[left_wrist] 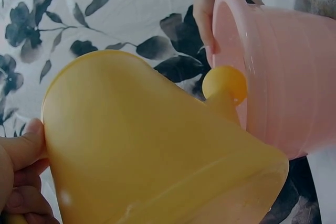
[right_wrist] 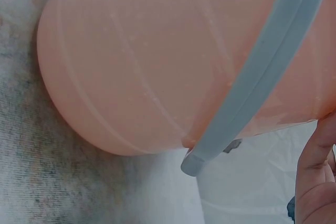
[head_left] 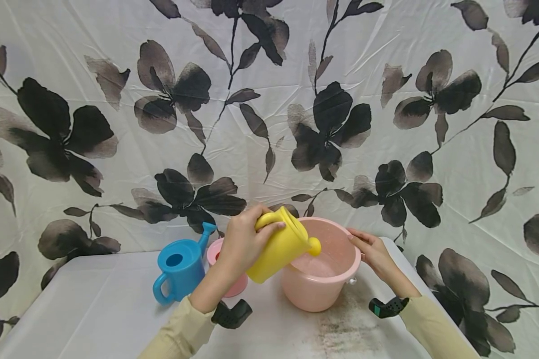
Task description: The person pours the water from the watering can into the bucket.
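Observation:
My left hand (head_left: 244,244) grips the handle of a yellow watering can (head_left: 276,252). The can is tilted to the right, its round spout end over the opening of a pink bucket (head_left: 312,294). At the bucket's right rim, my right hand (head_left: 378,254) holds the edge, with fingertips over the rim. A pale carrying handle (right_wrist: 257,72) hangs down the bucket's side in the right wrist view. Through the can's wall in the left wrist view, a slanting line shows near its top end.
A blue watering can (head_left: 181,267) stands on the white table (head_left: 112,304) at the left. Beside it, partly behind my left arm, is a pink container (head_left: 238,286). Dark smudges (head_left: 348,329) mark the tabletop in front of the bucket. A flower-patterned cloth (head_left: 260,164) hangs behind.

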### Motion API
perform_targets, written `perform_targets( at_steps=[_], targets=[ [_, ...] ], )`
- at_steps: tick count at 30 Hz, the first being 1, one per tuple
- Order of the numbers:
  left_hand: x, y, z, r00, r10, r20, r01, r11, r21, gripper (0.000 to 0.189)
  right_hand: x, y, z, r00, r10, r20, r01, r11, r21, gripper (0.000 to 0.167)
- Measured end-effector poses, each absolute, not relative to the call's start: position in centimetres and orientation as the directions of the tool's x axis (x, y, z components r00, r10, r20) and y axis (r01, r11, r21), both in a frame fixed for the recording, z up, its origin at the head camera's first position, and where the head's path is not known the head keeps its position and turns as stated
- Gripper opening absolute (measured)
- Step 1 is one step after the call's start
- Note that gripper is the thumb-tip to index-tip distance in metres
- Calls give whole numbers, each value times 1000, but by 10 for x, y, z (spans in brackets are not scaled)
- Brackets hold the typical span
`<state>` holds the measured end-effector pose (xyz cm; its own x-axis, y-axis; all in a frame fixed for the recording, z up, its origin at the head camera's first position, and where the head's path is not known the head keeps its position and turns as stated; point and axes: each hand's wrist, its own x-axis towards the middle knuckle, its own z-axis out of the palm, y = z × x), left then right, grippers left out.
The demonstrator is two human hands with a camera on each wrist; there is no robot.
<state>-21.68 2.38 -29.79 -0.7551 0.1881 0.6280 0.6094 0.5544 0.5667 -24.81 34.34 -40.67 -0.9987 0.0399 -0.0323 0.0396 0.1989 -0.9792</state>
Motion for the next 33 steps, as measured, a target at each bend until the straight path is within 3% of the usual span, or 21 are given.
perform_targets(
  at_steps=[33],
  targets=[
    [-216, 25, -295, -782, 210, 587, 587, 564, 580, 23, -249, 345, -408, -1000, 25, -19, 24, 199, -980, 59]
  ],
)
